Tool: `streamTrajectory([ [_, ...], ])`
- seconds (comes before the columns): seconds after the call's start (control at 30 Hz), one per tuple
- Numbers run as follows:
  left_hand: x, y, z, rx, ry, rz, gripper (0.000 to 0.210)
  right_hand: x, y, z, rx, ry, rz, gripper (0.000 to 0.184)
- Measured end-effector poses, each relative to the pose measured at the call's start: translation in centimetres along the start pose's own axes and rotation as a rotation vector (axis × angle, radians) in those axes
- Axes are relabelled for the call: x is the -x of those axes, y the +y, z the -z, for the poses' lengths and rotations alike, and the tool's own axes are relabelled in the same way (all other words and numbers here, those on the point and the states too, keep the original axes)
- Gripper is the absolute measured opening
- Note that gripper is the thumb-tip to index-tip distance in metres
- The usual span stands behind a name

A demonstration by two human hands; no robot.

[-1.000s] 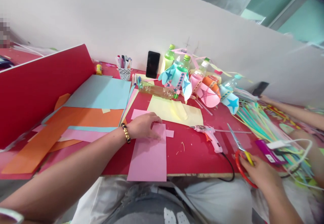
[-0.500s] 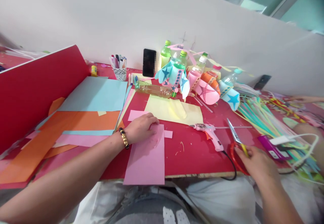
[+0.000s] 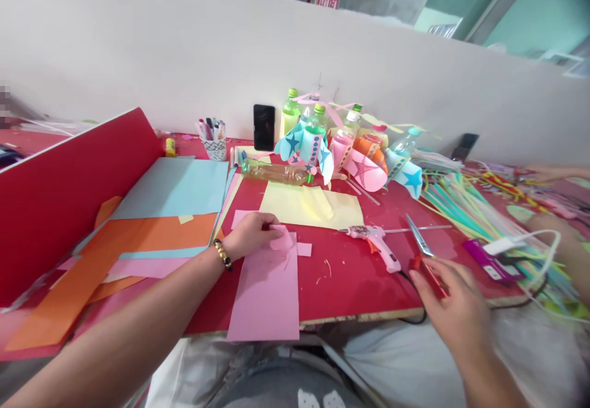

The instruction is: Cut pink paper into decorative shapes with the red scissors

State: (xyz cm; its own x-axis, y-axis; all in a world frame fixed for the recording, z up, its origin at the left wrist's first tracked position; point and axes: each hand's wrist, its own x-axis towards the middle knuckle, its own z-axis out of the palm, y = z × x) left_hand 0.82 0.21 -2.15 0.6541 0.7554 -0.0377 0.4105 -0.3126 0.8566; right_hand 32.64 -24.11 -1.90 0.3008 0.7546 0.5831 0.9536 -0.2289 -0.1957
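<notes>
My left hand (image 3: 252, 236), with a beaded bracelet at the wrist, pinches a small pink paper piece (image 3: 281, 239) just over a larger pink sheet (image 3: 267, 300). That sheet lies at the table's front edge and reaches slightly past it. On the right, my right hand (image 3: 454, 297) is closed on the red handles of a pair of scissors (image 3: 420, 237), whose blades point away from me. Between the hands lies a pink glue gun (image 3: 375, 243), its nozzle towards the left. Another small pink strip (image 3: 304, 249) sticks out beside the large sheet.
Yellow paper (image 3: 286, 202) and a green plastic bottle (image 3: 276, 172) lie ahead. Behind stand several decorated bottles (image 3: 318, 134), a phone (image 3: 264, 126) and a pen cup (image 3: 214, 149). Coloured sheets (image 3: 175, 187) spread left; a purple box (image 3: 491, 263) and thin strips (image 3: 454, 202) lie right.
My left hand has lifted the small pink paper piece between its fingers. The right hand has shifted its grip on the scissors' handles. The view has tilted up a little.
</notes>
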Motion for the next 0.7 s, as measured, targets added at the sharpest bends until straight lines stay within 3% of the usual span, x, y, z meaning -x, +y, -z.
streamTrajectory([
  [0.17,0.1,-0.1,0.6,0.299,0.024,0.168,0.029,1.6,-3.6,-1.3,-0.213,-0.042,0.108,0.021],
  [0.33,0.0,-0.1,0.7,0.427,0.059,0.181,0.039,0.9,-7.5,-2.3,-0.505,-0.26,0.028,0.017],
  [0.47,0.2,0.2,0.5,0.47,0.045,0.164,0.039,-2.2,-11.3,-4.4,-0.803,-0.5,-0.098,0.023],
  [0.6,0.4,0.6,0.4,0.484,0.048,0.156,0.041,-6.5,-15.1,-7.8,-1.01,-0.582,-0.173,0.027],
  [0.7,0.2,0.6,0.4,0.552,0.073,0.153,0.043,-9.4,-17.5,-10.0,-1.105,-0.691,-0.185,0.018],
])
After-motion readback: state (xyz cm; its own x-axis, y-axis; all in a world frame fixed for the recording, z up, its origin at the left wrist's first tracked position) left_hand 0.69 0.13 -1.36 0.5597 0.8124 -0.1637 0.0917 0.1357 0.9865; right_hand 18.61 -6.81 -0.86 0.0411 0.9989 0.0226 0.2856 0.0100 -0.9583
